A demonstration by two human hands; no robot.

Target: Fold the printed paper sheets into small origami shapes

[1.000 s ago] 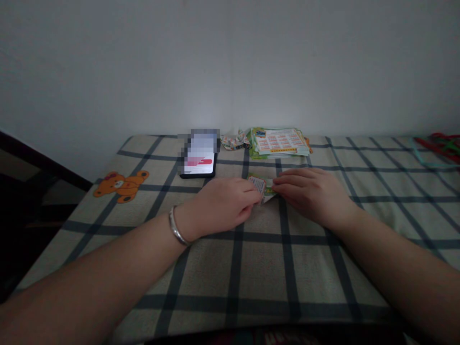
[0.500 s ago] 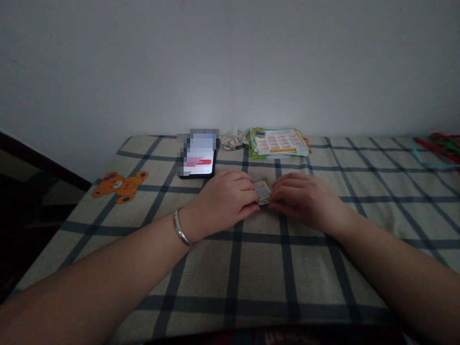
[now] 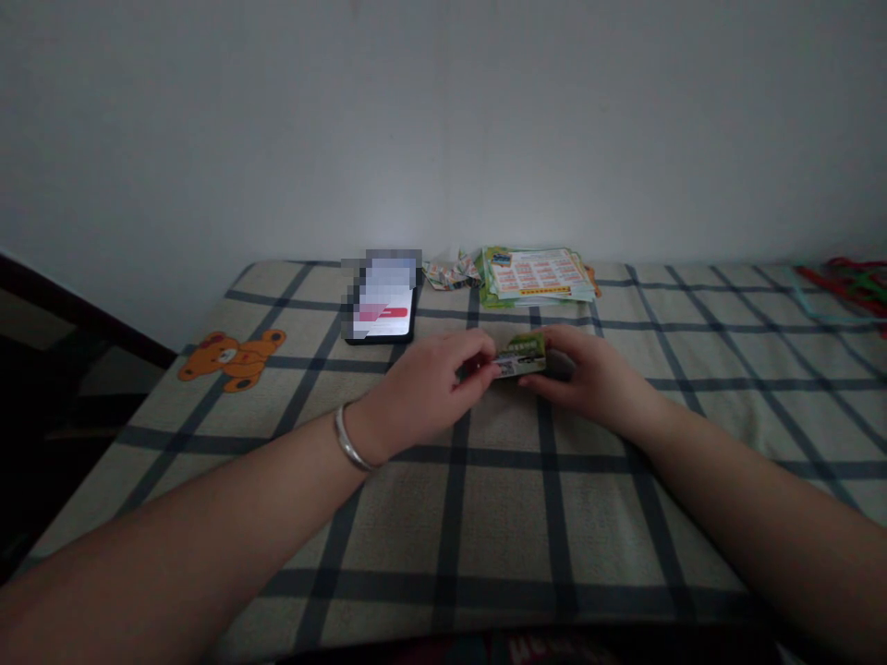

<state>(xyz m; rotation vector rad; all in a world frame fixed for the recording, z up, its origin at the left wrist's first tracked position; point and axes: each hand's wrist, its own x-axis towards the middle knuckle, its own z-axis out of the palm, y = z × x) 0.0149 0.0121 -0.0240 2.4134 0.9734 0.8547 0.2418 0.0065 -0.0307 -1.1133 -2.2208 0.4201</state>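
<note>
A small green printed paper piece (image 3: 523, 356) is between my hands, tilted up over the checked cloth. My left hand (image 3: 443, 379) pinches its left end between thumb and fingers; a silver bangle is round that wrist. At the piece's right end, my right hand (image 3: 582, 374) has its thumb and fingers spread in a curve, with a fingertip at the upper right edge. Whether that hand grips the piece I cannot tell. Behind them lies a stack of printed green and white sheets (image 3: 537, 274).
A phone (image 3: 384, 300) with a lit screen lies behind my left hand. Crumpled or folded paper (image 3: 450, 273) sits beside the stack. An orange bear picture (image 3: 236, 360) is at the left, red and green strands (image 3: 856, 286) far right. A wall rises behind the table.
The paper piece has turned from lying low to tilted up, showing a greener face. My left fingers have closed into a pinch, and my right thumb and fingers have parted.
</note>
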